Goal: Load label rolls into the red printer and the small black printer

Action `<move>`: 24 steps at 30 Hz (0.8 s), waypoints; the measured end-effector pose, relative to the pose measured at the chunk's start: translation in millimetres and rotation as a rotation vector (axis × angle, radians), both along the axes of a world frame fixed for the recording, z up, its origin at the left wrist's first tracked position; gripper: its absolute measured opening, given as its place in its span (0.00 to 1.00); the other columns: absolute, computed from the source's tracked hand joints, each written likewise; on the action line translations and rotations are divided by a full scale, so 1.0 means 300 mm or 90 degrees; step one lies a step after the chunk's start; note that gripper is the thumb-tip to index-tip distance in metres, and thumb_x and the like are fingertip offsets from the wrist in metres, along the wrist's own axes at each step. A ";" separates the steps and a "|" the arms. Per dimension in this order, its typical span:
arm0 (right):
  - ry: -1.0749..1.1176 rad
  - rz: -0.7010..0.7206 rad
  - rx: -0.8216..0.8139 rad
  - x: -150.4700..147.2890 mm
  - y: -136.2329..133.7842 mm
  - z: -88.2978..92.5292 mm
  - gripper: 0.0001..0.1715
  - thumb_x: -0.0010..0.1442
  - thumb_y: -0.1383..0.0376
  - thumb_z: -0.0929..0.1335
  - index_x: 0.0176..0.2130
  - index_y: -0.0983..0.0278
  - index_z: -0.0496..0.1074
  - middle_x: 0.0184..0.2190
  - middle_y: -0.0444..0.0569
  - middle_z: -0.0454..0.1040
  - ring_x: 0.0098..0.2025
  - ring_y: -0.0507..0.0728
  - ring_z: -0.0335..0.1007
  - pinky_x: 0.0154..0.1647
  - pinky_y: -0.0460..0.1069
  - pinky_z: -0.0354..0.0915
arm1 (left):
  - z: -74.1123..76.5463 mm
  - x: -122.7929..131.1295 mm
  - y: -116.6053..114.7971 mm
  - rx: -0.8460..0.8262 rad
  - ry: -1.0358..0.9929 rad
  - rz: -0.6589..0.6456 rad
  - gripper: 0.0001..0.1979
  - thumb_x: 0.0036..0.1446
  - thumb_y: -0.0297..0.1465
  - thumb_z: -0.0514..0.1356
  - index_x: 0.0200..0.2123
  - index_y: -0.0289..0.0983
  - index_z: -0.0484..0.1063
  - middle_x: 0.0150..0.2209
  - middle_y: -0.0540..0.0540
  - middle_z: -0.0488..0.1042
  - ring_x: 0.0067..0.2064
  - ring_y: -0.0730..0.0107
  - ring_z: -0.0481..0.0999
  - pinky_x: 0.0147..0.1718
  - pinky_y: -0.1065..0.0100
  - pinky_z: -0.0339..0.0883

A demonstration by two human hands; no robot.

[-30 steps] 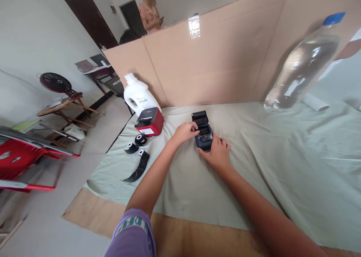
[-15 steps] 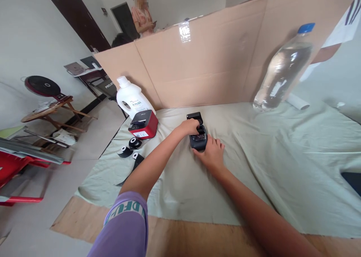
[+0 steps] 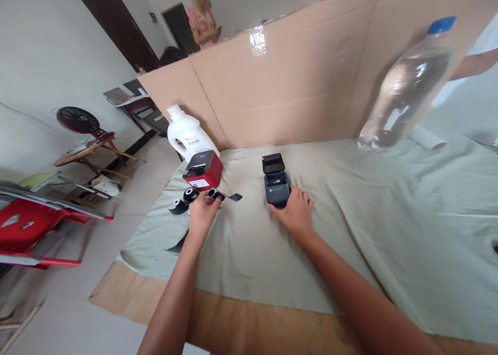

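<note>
A small dark label printer point(image 3: 277, 190) stands on the green cloth with its hinged lid point(image 3: 273, 163) raised. My right hand point(image 3: 298, 207) grips its lower right side, thumb along the front edge. Off to the left, my left hand point(image 3: 203, 209) pinches a small paper roll point(image 3: 213, 193), whose loose strip point(image 3: 235, 196) sticks out to the right. Behind that hand, two more black rolls point(image 3: 178, 206) lie on the cloth, and a dark strip point(image 3: 178, 243) lies nearer to me. The inside of the printer is too small to make out well.
A red and black box-shaped printer point(image 3: 210, 171) sits beyond my left hand, in front of a white jug point(image 3: 189, 134). Cardboard point(image 3: 288, 95) closes off the back. At the right stand a large water bottle point(image 3: 408, 90) and a white tube point(image 3: 428, 138). A person point(image 3: 203, 20) is behind the cardboard.
My left hand has left the small printer and moved left, and now has a paper roll in it. The right hand still grips the printer. The view has shifted slightly.
</note>
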State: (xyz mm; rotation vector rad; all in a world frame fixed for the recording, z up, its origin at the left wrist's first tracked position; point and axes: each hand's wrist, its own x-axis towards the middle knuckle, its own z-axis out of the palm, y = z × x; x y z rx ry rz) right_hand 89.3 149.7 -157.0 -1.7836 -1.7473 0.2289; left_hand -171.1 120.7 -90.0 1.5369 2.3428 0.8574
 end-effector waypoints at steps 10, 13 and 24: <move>0.012 0.010 -0.005 0.006 0.010 -0.014 0.41 0.51 0.49 0.72 0.56 0.68 0.59 0.51 0.63 0.71 0.53 0.70 0.61 0.53 0.60 0.52 | -0.087 -0.045 -0.130 -0.072 0.023 0.021 0.23 0.55 0.40 0.60 0.51 0.33 0.68 0.24 0.48 0.77 0.36 0.56 0.79 0.36 0.65 0.65; 0.015 0.013 -0.005 0.007 0.012 -0.016 0.41 0.51 0.49 0.72 0.55 0.68 0.60 0.51 0.64 0.71 0.54 0.71 0.60 0.53 0.61 0.52 | -0.023 -0.108 -0.189 -0.017 0.040 0.090 0.22 0.55 0.43 0.60 0.50 0.37 0.68 0.24 0.51 0.76 0.33 0.59 0.78 0.34 0.66 0.64; 0.021 0.014 0.006 0.009 0.015 -0.022 0.42 0.51 0.48 0.71 0.56 0.67 0.60 0.51 0.64 0.71 0.53 0.71 0.61 0.52 0.61 0.52 | 0.016 -0.283 -0.117 -0.138 0.097 0.013 0.21 0.52 0.44 0.62 0.47 0.42 0.78 0.41 0.46 0.80 0.43 0.57 0.77 0.41 0.65 0.64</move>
